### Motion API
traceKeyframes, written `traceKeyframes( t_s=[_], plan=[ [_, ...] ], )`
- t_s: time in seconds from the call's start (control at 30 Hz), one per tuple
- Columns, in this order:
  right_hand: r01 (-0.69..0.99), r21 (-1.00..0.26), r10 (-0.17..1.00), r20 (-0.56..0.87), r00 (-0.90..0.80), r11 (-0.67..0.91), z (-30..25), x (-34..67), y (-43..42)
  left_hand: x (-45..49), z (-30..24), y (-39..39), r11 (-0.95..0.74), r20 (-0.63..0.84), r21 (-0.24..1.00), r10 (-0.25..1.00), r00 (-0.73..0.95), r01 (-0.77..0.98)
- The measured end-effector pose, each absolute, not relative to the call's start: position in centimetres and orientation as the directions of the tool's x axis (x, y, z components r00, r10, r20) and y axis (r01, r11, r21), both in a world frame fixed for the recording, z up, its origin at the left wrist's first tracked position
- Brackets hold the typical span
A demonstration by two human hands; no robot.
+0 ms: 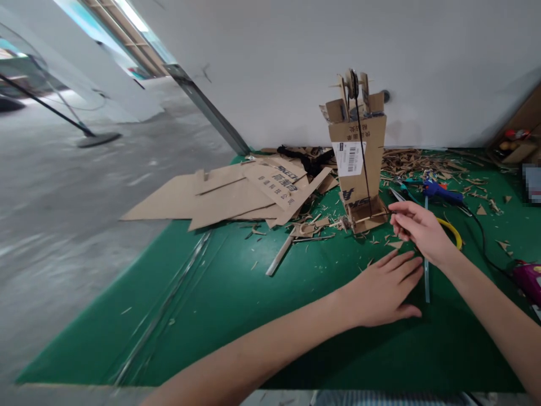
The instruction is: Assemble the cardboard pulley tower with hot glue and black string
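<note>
A tall cardboard tower (372, 152) stands upright on the green table, with a pulley wheel (351, 84) at its top and a black cord (364, 163) running down its front. Across its base lies a thin wooden stick (372, 217). My right hand (422, 232) is closed in a pinch at the right end of this stick; the fingertips partly hide what is between them. Just in front, my left hand (386, 288) is open, palm down, fingers spread, holding nothing. A translucent glue stick (427, 282) lies to the right of the left hand's fingers.
Flat cardboard pieces (236, 194) lie left of the tower, with scraps (409, 163) behind it. To the right are a blue glue gun (443, 193) with a black cable, a yellow ring (453, 232) and a purple object (528, 279). The green table (127, 316) meets a white wall.
</note>
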State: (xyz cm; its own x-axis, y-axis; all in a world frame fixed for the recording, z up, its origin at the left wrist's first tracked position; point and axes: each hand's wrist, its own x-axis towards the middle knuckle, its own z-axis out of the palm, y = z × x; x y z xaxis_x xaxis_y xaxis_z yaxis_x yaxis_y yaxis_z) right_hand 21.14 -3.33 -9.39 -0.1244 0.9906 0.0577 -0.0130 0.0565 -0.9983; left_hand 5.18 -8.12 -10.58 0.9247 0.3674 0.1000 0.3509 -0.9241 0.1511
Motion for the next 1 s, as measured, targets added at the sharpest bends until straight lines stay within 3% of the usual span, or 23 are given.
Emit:
traceKeyframes(
  t_s=[0.17, 0.27, 0.4, 0.7, 0.87, 1.0],
  plan=[
    [-0.059, -0.996, 0.997, 0.071, 0.007, 0.072, -9.5, 22.5, -2.7, 7.0, -12.2, -5.0, -0.873, 0.059, 0.256, 0.442, 0.895, 0.414],
    [-0.016, -0.998, 0.995, 0.066, 0.078, 0.068, -10.0, 23.4, -2.0, 5.8, -12.5, -4.0, -0.853, 0.064, 0.271, 0.478, 0.876, 0.446],
    [-0.055, -0.998, 0.984, 0.031, 0.174, 0.042, -10.3, 24.2, -1.4, 2.4, -12.3, -4.4, -0.811, -0.045, 0.267, 0.530, 0.847, 0.521],
    [-0.186, -0.980, 0.997, -0.080, 0.007, -0.078, -9.5, 23.8, -2.3, -6.9, -13.3, -5.8, -0.704, -0.031, 0.108, 0.703, 0.710, 0.702],
    [-0.158, -0.981, 0.994, -0.103, -0.048, -0.109, -9.6, 23.0, -2.7, -9.3, -12.5, -4.4, -0.633, 0.131, -0.006, 0.767, 0.628, 0.775],
    [-0.217, -0.972, 0.995, -0.077, -0.062, -0.089, -9.5, 22.8, -2.7, -7.3, -10.7, -5.9, -0.714, 0.275, -0.034, 0.666, 0.694, 0.699]
  ],
)
